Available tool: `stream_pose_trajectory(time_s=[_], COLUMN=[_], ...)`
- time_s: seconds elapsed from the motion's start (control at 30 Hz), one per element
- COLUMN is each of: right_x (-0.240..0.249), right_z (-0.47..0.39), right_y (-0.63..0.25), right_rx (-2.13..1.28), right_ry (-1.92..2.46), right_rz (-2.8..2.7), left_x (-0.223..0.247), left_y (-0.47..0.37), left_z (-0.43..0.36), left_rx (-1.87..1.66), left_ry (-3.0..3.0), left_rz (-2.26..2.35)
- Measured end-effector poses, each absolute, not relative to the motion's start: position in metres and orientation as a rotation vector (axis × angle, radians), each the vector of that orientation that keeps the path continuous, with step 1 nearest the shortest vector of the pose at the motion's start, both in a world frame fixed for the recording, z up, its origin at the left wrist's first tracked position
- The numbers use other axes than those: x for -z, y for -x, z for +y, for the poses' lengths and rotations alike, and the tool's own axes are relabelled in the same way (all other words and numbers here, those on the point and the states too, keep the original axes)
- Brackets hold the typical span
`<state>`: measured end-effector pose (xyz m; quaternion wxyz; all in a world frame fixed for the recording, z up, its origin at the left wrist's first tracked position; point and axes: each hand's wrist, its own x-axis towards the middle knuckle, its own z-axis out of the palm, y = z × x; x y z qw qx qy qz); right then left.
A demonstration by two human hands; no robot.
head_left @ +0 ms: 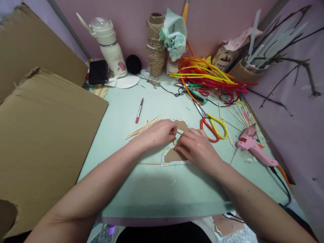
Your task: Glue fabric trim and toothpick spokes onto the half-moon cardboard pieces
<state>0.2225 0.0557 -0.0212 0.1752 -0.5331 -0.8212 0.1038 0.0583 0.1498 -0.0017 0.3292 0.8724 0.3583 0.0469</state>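
Note:
My left hand (164, 131) is closed in a pinch, at the upper end of a short thin wooden stick (174, 143). At the stick's lower end, the fingertips of my right hand (196, 145) are closed on it, over a cardboard piece (170, 156) edged with pale patterned cloth. Farther back, a second cloth-edged cardboard piece (182, 126) lies partly hidden behind my hands. One loose stick (149, 164) runs left from the nearer piece's bottom edge. Several wooden skewers (141, 130) lie in a bundle beyond my left forearm.
Red-and-yellow-handled scissors (212, 126) and a pink glue gun (255, 146) lie at the right. A red pen (139, 110) is farther back. Behind stand a white bottle (111, 50), a twine cone (155, 47) and colored pipe cleaners (207, 76). Large cardboard sheets (50, 135) block the left side.

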Motion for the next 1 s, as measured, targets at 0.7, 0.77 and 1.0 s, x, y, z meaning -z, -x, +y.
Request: stream_pose_trajectory(time_s=[0.7, 0.77, 1.0], right_x=[0.0202, 0.0207, 0.0229], right_z=[0.0587, 0.0591, 0.0599], right_y=[-0.2146, -0.2145, -0.2173], right_rx=[-0.23, -0.233, -0.318], right_ry=[1.618, 1.623, 1.618], right_rz=[-2.417, -2.418, -2.368], left_x=[0.0016, 0.0014, -0.0015], left_y=[-0.0583, -0.0584, -0.0593], left_z=[0.1519, 0.1519, 0.1508], left_rx=[-0.065, -0.057, -0.027], left_ry=[-2.255, -2.247, -2.261], left_rz=[0.941, 0.947, 0.951])
